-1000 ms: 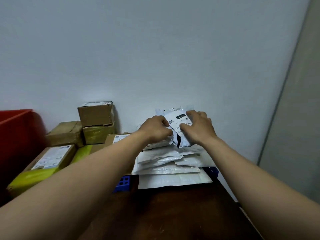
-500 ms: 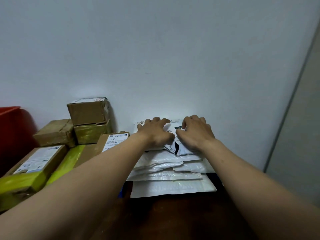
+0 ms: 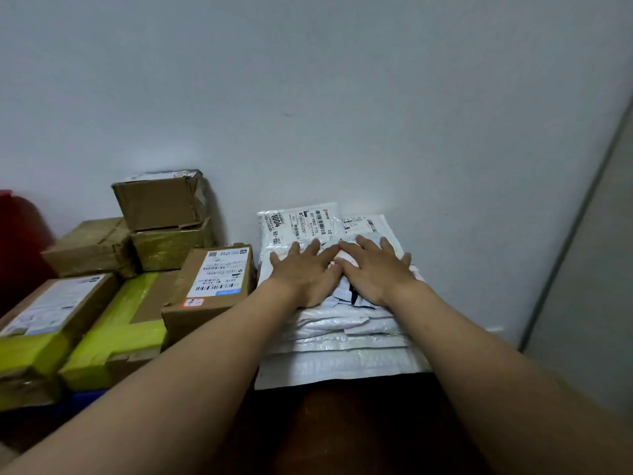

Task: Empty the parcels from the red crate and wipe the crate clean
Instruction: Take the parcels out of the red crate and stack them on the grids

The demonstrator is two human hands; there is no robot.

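Note:
A stack of white plastic mailer parcels [image 3: 339, 341] lies on the dark table against the wall. My left hand [image 3: 303, 272] and my right hand [image 3: 375, 269] lie flat side by side on top of the stack, fingers straight, pressing it down. The topmost labelled mailer [image 3: 298, 222] shows beyond my fingertips. Only a sliver of the red crate [image 3: 13, 241] shows at the far left edge; its inside is hidden.
Several cardboard boxes stand left of the mailers: a labelled box [image 3: 212, 286] beside the stack, two stacked boxes [image 3: 161, 204] by the wall, and yellow-taped boxes [image 3: 116, 334] in front. The dark table [image 3: 342, 426] runs toward me. A grey panel [image 3: 589, 269] bounds the right.
Both hands lowered the held mailer onto the stack and flattened out on it. The view shifted right, so less of the red crate shows.

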